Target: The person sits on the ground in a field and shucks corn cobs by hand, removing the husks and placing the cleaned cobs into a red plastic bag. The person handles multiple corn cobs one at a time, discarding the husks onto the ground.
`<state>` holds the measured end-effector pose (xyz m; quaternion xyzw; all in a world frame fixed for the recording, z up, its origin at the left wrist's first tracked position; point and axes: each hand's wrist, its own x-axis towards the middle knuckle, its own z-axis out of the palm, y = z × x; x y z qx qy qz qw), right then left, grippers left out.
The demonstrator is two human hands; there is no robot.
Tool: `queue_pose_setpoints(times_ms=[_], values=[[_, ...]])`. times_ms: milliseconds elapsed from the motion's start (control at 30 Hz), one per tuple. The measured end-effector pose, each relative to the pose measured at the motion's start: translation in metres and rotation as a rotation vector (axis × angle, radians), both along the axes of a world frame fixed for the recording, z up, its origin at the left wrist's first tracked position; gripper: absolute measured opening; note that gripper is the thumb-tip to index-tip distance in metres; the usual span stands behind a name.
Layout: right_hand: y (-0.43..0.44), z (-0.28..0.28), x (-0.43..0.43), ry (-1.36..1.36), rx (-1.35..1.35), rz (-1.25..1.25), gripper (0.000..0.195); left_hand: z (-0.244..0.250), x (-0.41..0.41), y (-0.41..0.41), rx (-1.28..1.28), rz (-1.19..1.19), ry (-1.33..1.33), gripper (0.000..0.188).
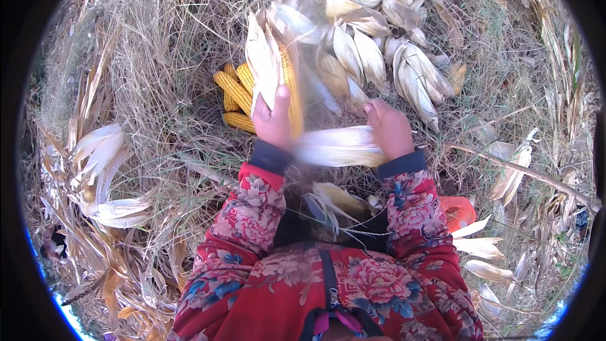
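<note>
My left hand (274,122) grips a partly husked ear of corn (289,83), its tip pointing away from me. Yellow kernels show along its right side, while pale husk (264,59) still covers the left. In my right hand (392,128) is a broad strip of whitish husk (341,147), pulled out sideways below the ear. Whether that strip is still joined to the ear is blurred. Several bare yellow corn cobs (233,91) lie just left of my left hand. Beyond my right hand is a heap of corn ears in their husks (360,54).
Dry grass (156,23) covers the ground. Loose husks (106,175) lie at the left, and more husk (343,199) is close before my body. A red plastic item (457,213) sits by my right sleeve. A thin stick (535,173) slants across the right side.
</note>
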<state>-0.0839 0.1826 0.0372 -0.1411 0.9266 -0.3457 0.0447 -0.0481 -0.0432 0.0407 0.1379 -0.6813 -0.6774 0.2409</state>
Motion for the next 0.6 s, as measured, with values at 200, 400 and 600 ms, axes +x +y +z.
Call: queue_pose_setpoints(times_ms=[200, 400, 600], values=[[0.054, 0.042, -0.021, -0.289, -0.934, -0.508, 0.024, -0.009, 0.015, 0.002, 0.345, -0.167, -0.309, 0.044], [0.041, 0.038, -0.009, -0.383, -0.975, -0.417, 0.024, -0.051, 0.029, 0.008, 0.113, -0.386, -0.717, 0.062], [-0.030, -0.019, 0.022, -0.414, -0.420, -0.107, 0.045, -0.055, 0.038, 0.026, -0.313, -0.373, -0.523, 0.060]])
